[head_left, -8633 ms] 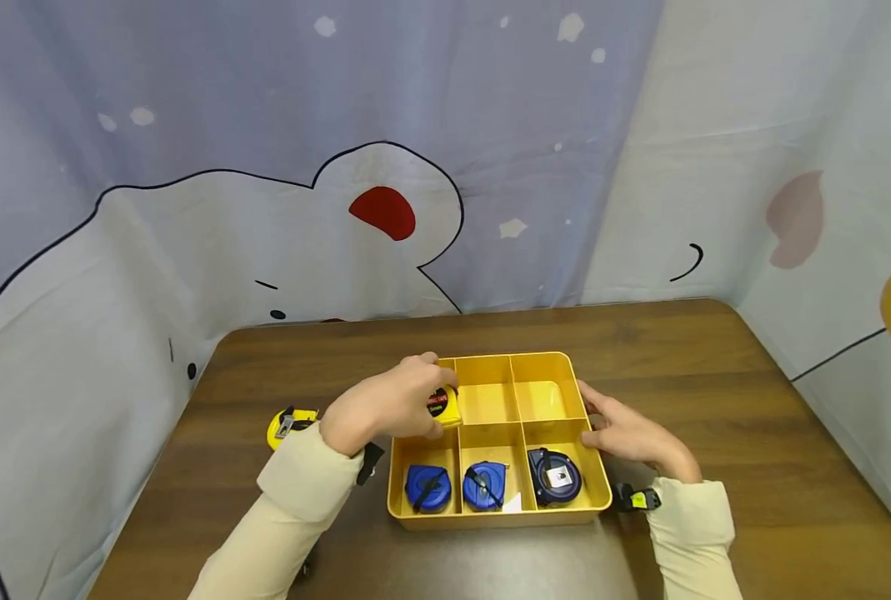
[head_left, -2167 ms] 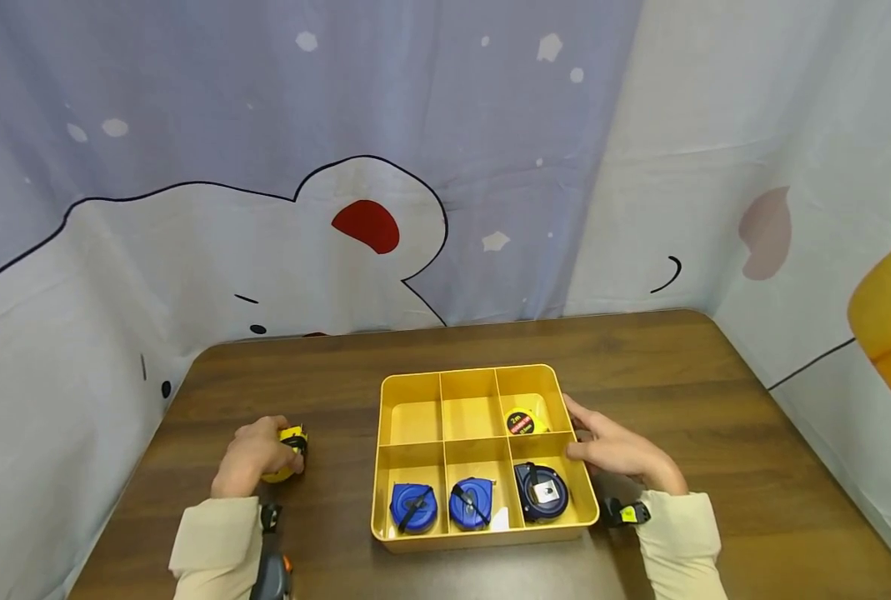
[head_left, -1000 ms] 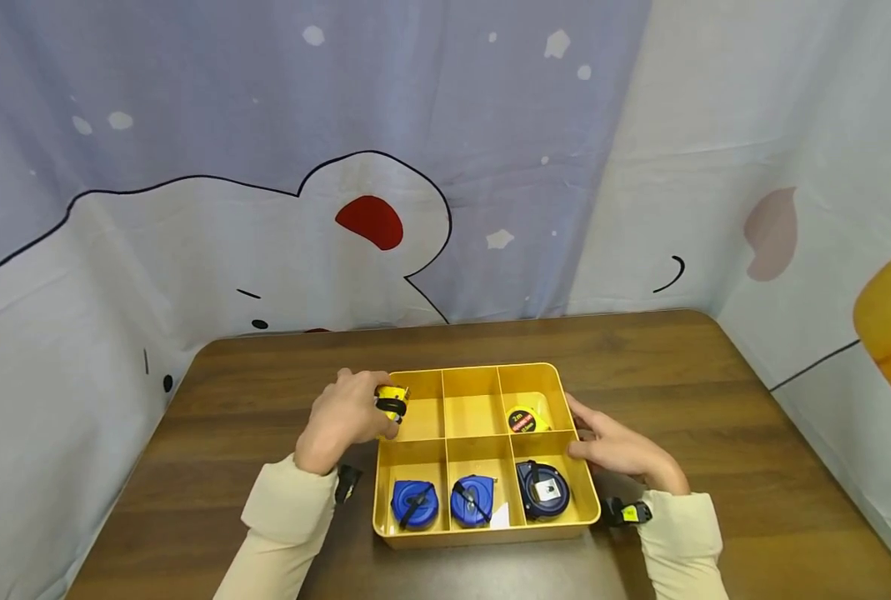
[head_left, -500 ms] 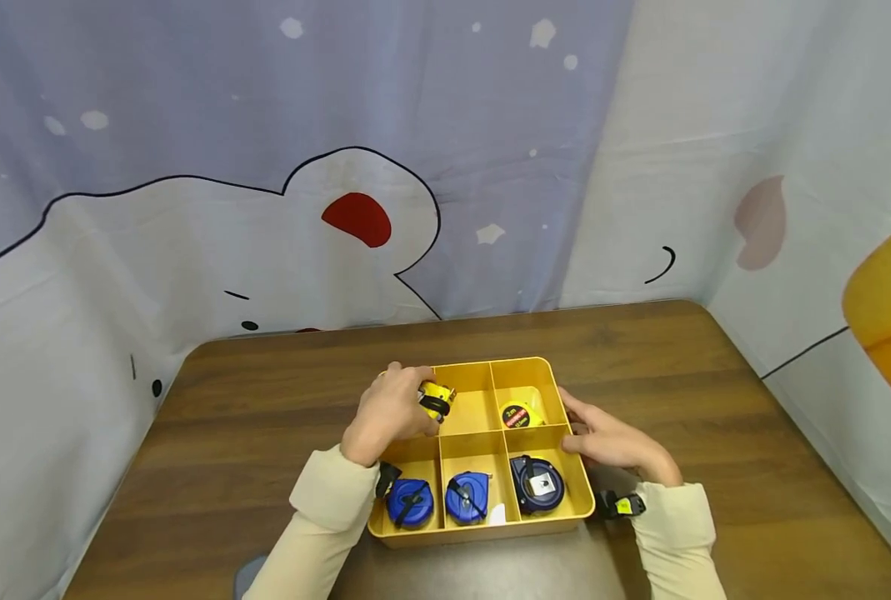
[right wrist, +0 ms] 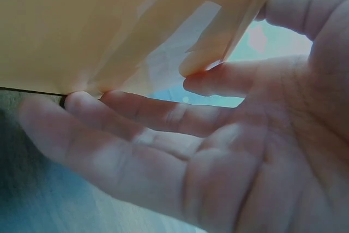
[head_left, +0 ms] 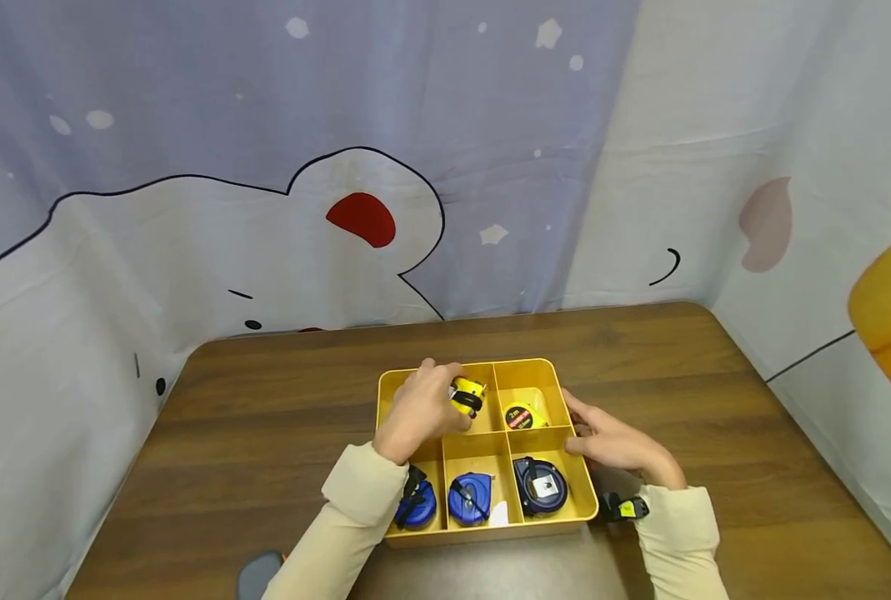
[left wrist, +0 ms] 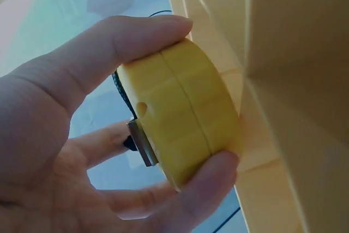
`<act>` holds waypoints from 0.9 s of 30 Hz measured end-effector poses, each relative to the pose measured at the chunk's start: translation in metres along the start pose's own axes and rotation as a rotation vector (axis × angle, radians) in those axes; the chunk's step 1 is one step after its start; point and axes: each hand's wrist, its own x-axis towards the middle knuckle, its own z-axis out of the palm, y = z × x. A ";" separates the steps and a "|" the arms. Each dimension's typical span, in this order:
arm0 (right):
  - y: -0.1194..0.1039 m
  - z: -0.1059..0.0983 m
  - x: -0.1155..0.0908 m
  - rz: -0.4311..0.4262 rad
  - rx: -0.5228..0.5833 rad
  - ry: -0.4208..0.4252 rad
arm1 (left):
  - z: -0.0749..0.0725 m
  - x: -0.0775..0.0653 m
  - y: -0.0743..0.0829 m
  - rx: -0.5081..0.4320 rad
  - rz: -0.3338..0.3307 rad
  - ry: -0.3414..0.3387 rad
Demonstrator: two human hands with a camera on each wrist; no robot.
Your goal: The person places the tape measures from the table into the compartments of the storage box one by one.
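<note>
My left hand holds a yellow tape measure with a black strap over the back middle compartment of a yellow divided box. In the left wrist view, thumb and fingers pinch the case of the tape measure, its metal end hook showing. At the box's right side, my right hand grips the wall, thumb over the rim and fingers along the outside. A yellow tape measure with a round label lies in the back right compartment. Blue tape measures sit in the front left and middle compartments, a dark blue one in the front right.
A grey object with a bit of orange lies at the table's near left, partly behind the left sleeve. The box stands on a wooden table. A printed curtain hangs behind the table and along its sides.
Earlier, a labelled yellow tape measure went into the back right compartment. My left hand then picked up the strapped one at the left and carried it right over the box. The right hand stays at the box.
</note>
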 end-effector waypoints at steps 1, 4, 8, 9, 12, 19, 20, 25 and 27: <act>0.000 0.000 0.000 0.004 0.000 0.002 | 0.001 0.002 0.001 0.012 0.008 0.003; 0.000 -0.002 0.002 -0.029 -0.030 0.007 | 0.004 0.007 0.006 0.041 0.031 0.015; 0.001 -0.002 0.003 -0.063 -0.083 0.012 | 0.011 0.011 0.010 0.064 0.060 0.013; 0.002 -0.002 0.003 -0.059 -0.085 0.012 | 0.012 0.011 0.010 0.070 0.061 0.010; 0.003 0.000 0.003 -0.050 -0.064 0.000 | 0.016 0.013 0.011 0.109 0.063 0.003; 0.005 0.000 0.004 -0.079 -0.085 0.010 | 0.021 0.019 0.014 0.219 0.031 0.022; 0.006 0.000 0.004 -0.071 -0.083 0.009 | 0.021 0.020 0.015 0.223 0.025 0.021; 0.008 0.000 0.003 -0.058 -0.060 0.009 | 0.022 0.021 0.018 0.217 -0.008 0.005; 0.008 0.000 0.004 -0.062 -0.062 0.017 | 0.023 0.021 0.020 0.203 -0.035 -0.002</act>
